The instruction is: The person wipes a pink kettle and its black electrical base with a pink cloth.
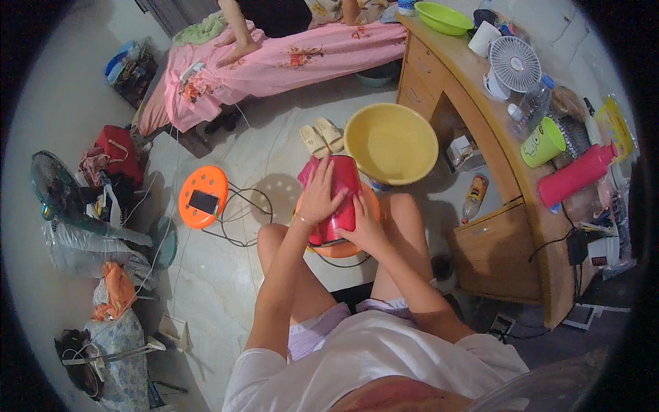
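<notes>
On the orange stool (371, 203) between my knees lies a bright pinkish-red item (341, 180) with a dark edge, soft-looking like folded cloth or a bag; its exact kind is unclear. My left hand (318, 196) rests flat across its left and upper part, fingers stretched out. Against its lower right side lies my right hand (367, 230), fingers pointing up along it and thumb to the left. Both palms face down, and they hide part of the item. Neither hand visibly lifts it off the stool.
A yellow basin (391, 143) stands just beyond, beside cream slippers (321, 137). Left is another orange stool (200, 182) bearing a phone (204, 201). A wooden desk (494, 130) curves along the right. Someone sits on the pink-covered bed (295, 58). A bottle (473, 199) lies under the desk.
</notes>
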Available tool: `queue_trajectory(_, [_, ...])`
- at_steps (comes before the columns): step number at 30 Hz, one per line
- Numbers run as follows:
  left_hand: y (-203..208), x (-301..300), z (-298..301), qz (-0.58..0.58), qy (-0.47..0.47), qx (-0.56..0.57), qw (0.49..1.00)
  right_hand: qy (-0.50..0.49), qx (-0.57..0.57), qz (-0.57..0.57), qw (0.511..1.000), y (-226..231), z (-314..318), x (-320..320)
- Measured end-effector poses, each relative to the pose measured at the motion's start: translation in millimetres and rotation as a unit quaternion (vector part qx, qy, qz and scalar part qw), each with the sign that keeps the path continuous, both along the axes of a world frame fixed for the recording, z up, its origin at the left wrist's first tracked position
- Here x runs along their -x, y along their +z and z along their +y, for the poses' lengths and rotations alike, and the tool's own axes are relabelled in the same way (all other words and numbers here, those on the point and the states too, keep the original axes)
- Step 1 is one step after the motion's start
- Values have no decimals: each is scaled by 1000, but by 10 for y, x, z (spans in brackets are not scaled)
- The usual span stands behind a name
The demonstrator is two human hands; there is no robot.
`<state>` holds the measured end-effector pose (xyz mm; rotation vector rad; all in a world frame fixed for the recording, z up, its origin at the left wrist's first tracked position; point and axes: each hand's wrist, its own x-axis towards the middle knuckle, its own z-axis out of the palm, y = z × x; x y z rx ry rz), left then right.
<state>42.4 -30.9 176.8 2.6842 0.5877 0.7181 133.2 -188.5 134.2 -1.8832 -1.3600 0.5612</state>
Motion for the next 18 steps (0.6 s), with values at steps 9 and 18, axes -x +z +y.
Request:
queue_trajectory(9, [-71,234,-255,8,8,8,1000,-1,-28,-59,998,-82,48,43])
queue_trajectory(18, [-135,-332,353,37,152,6,988,13,16,-55,998,68,102,44])
